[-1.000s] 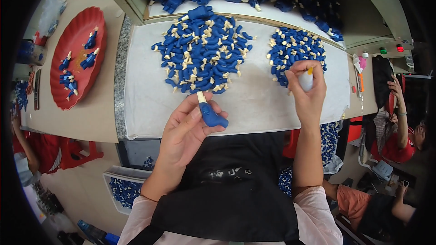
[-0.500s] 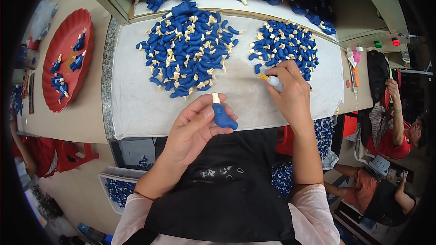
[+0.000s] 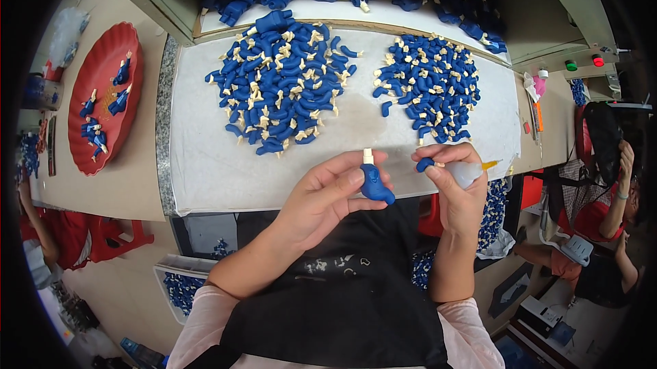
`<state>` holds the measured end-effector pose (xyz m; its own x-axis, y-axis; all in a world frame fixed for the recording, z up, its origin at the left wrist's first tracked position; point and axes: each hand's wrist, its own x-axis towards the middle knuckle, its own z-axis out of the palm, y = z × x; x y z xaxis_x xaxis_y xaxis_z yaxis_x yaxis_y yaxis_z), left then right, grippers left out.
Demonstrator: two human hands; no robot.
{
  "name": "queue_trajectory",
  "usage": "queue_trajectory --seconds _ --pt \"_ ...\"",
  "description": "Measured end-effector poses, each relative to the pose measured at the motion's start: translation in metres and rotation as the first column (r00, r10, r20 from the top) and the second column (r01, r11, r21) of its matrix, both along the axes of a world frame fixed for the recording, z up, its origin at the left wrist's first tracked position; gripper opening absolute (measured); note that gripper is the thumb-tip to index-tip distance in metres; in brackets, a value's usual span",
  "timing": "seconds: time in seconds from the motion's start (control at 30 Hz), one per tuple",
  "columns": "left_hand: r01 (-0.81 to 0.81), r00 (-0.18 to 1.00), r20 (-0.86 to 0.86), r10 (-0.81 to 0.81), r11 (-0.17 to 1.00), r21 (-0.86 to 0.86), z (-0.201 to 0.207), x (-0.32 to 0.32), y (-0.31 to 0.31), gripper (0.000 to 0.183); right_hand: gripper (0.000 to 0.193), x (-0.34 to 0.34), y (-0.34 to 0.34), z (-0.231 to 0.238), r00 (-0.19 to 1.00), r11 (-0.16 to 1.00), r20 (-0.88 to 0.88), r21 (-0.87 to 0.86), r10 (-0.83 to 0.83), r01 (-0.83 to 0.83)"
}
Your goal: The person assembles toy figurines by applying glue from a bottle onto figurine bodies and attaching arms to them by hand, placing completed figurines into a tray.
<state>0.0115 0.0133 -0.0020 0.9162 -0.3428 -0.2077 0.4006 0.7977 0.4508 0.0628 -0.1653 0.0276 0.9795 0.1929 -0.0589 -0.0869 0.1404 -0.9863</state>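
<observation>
My left hand (image 3: 321, 198) grips a blue toy figure body (image 3: 374, 183) between thumb and fingers; a cream peg sticks up from its top and its lower end curves right. Close beside it, my right hand (image 3: 460, 199) pinches a small blue toy arm (image 3: 425, 163) with a cream hand end. Tucked in that same hand is a whitish squeeze bottle (image 3: 465, 174), its yellow nozzle pointing right. Ahead on the white-covered bench (image 3: 205, 163) lie two heaps of curved blue toy arms, a left heap (image 3: 280, 95) and a right heap (image 3: 434, 88).
A shelf (image 3: 383, 30) at the back holds many blue figure parts. On the left, a red scalloped tray (image 3: 81, 105) carries several small blue figures. A white bin (image 3: 164, 287) of blue parts stands low at left. At right are co-workers and an orange knife (image 3: 538, 117).
My right hand has come back from the right heap with a small blue arm, the bottle now turned rightward in its grip. My left hand has shifted right with the figure body.
</observation>
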Motion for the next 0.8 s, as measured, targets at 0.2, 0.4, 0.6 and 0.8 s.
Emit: queue_trajectory --seconds 0.2,0.4,0.6,0.8 --pt "0.039 0.999 -0.008 -0.039 0.999 0.026 0.000 -0.004 -0.010 0.031 0.018 -0.015 -0.006 -0.001 1.000 0.992 -0.010 0.127 -0.024 0.025" --pt "0.061 0.998 -0.024 -0.060 0.997 0.044 0.000 -0.007 -0.017 0.025 0.020 -0.028 -0.002 0.005 0.997 0.995 0.072 0.098 0.002 -0.009" --pt "0.049 0.999 0.005 -0.050 0.994 0.102 0.002 -0.008 -0.016 0.026 0.023 -0.037 0.000 0.010 0.995 0.995 0.103 -0.095 0.003 0.007" --pt "0.022 0.999 0.022 -0.025 0.994 0.111 -0.001 -0.009 -0.015 0.026 0.021 -0.038 0.007 0.022 0.966 0.929 0.253 -0.367 0.058 0.041"
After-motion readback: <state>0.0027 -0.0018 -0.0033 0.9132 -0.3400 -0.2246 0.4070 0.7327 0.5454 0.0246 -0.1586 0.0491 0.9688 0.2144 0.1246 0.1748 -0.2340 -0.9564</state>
